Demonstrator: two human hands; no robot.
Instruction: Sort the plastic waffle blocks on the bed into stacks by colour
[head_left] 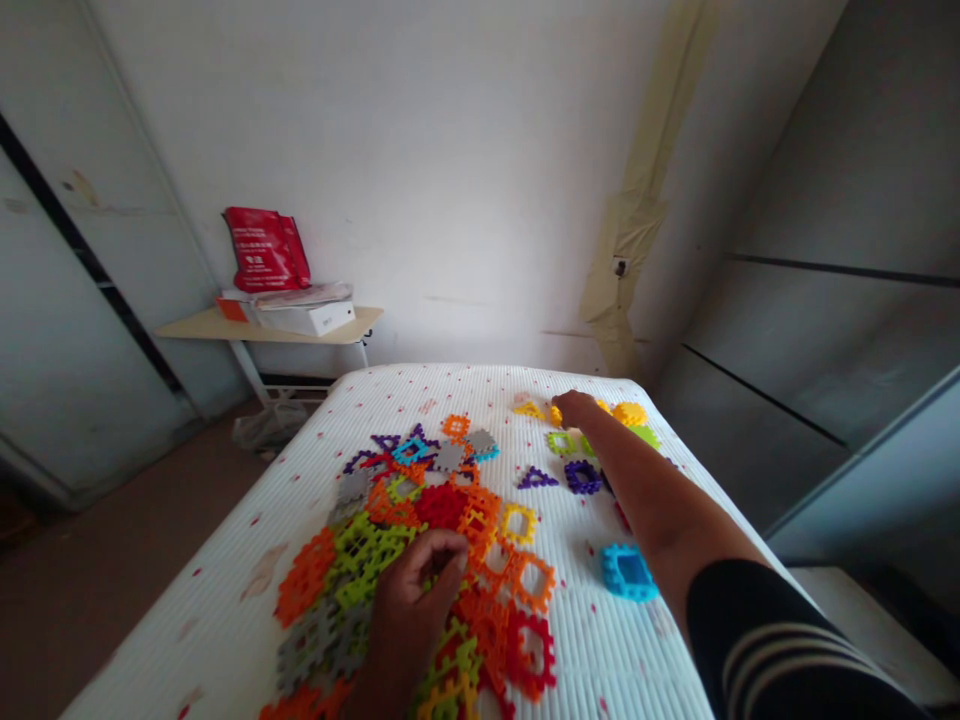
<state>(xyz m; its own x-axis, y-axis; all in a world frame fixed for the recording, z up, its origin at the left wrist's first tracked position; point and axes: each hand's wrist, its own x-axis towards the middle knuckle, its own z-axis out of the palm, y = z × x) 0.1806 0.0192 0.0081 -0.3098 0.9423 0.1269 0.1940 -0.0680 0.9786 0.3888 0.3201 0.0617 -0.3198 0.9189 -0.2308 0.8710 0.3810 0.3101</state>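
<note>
My right hand (576, 408) is stretched out to the far right of the bed, its fingers closed on a yellow interlocking plastic piece (556, 415). Beside it lies a yellow triangle piece (529, 410), with a light green square frame (560, 443) just nearer. My left hand (420, 590) is curled above the mixed pile, thumb and fingers drawn together; whatever they may hold is hidden. Around it are light green pieces (360, 550), an orange frame piece (534, 582), a red frame piece (531, 648) and grey pieces (307, 640).
Purple pieces (583, 477), a blue stack of square frames (628, 572) and a yellow stack (629, 413) lie on the right of the white quilted bed cover (247, 560). A small table (202, 326) bearing a red bag (264, 250) stands beyond, near the wall.
</note>
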